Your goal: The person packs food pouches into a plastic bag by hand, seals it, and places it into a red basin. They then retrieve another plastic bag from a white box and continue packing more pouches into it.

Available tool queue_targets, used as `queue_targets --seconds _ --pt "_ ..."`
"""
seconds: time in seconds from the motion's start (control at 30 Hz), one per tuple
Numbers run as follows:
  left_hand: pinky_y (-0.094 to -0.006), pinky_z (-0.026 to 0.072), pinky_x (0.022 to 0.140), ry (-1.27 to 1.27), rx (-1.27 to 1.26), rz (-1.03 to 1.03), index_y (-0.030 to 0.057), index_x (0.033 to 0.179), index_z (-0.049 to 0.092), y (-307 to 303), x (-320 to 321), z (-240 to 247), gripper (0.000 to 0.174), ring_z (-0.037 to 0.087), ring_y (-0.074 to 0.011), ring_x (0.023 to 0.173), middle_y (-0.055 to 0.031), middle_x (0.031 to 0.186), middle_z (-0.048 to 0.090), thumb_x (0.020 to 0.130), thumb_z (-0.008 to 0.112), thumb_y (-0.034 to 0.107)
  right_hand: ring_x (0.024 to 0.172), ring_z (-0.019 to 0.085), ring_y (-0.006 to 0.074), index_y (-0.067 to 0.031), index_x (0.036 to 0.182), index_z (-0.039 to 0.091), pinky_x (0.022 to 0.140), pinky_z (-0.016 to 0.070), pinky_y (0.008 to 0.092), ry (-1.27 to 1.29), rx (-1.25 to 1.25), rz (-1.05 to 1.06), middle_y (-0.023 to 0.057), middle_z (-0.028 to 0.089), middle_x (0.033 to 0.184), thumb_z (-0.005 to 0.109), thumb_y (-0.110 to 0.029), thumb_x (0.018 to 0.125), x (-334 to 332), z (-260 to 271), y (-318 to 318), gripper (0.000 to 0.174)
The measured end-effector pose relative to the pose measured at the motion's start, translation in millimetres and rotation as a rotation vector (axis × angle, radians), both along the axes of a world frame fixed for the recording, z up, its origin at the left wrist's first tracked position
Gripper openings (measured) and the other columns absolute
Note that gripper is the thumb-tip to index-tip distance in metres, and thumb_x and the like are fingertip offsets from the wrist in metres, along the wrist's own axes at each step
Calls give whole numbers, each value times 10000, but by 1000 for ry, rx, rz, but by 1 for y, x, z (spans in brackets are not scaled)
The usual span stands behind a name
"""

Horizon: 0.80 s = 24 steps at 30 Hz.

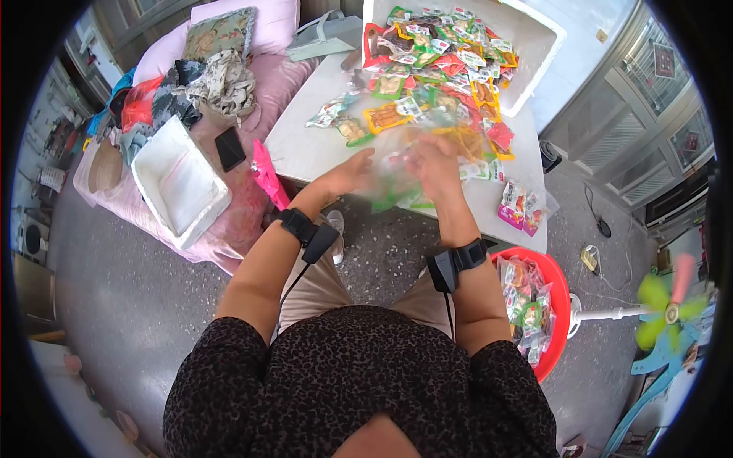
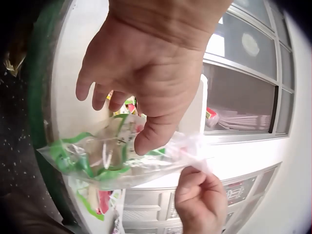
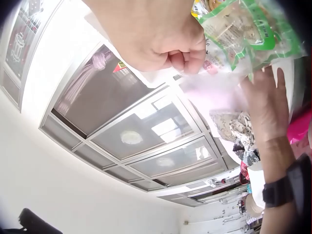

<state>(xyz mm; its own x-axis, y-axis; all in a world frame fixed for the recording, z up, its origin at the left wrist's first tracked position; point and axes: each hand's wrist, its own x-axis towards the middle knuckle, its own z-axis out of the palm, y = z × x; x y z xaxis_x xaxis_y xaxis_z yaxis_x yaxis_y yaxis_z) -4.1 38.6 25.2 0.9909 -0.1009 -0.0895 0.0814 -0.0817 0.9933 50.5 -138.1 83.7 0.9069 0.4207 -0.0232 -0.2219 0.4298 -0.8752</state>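
Observation:
A clear plastic bag (image 2: 100, 163) with green-edged snack packets inside hangs in front of me, blurred in the head view. My right hand (image 1: 437, 166) pinches it by one end, fingers curled in, as the right wrist view shows. Beside the bag, my left hand (image 1: 350, 174) has its fingers extended and spread. In the left wrist view its thumb overlaps the plastic. Behind the bag, loose snack packets (image 1: 391, 114) in yellow, green and red wrappers lie on the white table (image 1: 301, 145).
A white foam box (image 1: 546, 38) heaped with packets lies at the table's back. To the lower right stands a red basin (image 1: 563, 305) of bagged packets, near a fan (image 1: 672, 313). On the pink bed at left are another foam box (image 1: 164, 179) and a phone (image 1: 230, 149).

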Motion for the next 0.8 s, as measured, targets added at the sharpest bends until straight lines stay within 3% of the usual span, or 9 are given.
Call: queue_targets --seconds 0.07,0.1,0.2,0.3,0.5,0.67,0.8 --pt "-334 324 863 27 37 -85 32 1237 211 -6 8 -18 665 411 -179 1027 -99 1108 422 688 575 126 619 541 165 -23 915 431 519 426 275 -4 21 15 68 524 710 463 -44 747 2 -4 1 172" --pt "-331 345 844 49 -131 -81 36 1227 241 -11 9 -23 626 427 -166 1006 -84 1100 432 690 557 104 627 542 167 -26 912 433 527 428 277 -6 33 21 68 524 711 464 -41 746 3 -5 1 169" --pt "-322 372 814 124 -281 -8 34 1187 306 -15 27 -53 530 457 -156 956 -70 1076 450 709 530 84 642 542 173 -34 902 439 532 430 285 25 45 39 70 520 727 465 -31 749 3 -3 -2 155" --pt "-303 397 779 148 -268 -3 41 1124 380 -22 30 -55 416 471 -139 934 -65 1052 464 726 501 71 630 568 181 -19 898 433 493 465 266 2 83 52 68 515 687 449 -47 769 3 -4 -10 133" --pt "-213 389 606 8 40 159 56 884 498 -34 30 -31 143 473 -73 700 -5 776 507 751 510 108 568 526 131 -21 930 435 469 428 224 24 10 4 57 512 679 444 -79 787 10 -6 -31 154" --pt "-177 348 562 -119 50 194 50 792 498 -20 10 31 62 404 -38 622 38 671 451 784 492 111 558 487 82 -21 958 455 489 398 187 -267 -332 -36 41 509 670 471 -133 797 12 7 -64 197" --pt "-176 344 572 -170 118 159 45 774 502 -11 10 31 95 385 -33 623 46 670 439 811 480 131 587 501 102 -6 894 500 504 389 212 -611 -394 -190 48 520 672 497 -132 779 19 10 -65 171"
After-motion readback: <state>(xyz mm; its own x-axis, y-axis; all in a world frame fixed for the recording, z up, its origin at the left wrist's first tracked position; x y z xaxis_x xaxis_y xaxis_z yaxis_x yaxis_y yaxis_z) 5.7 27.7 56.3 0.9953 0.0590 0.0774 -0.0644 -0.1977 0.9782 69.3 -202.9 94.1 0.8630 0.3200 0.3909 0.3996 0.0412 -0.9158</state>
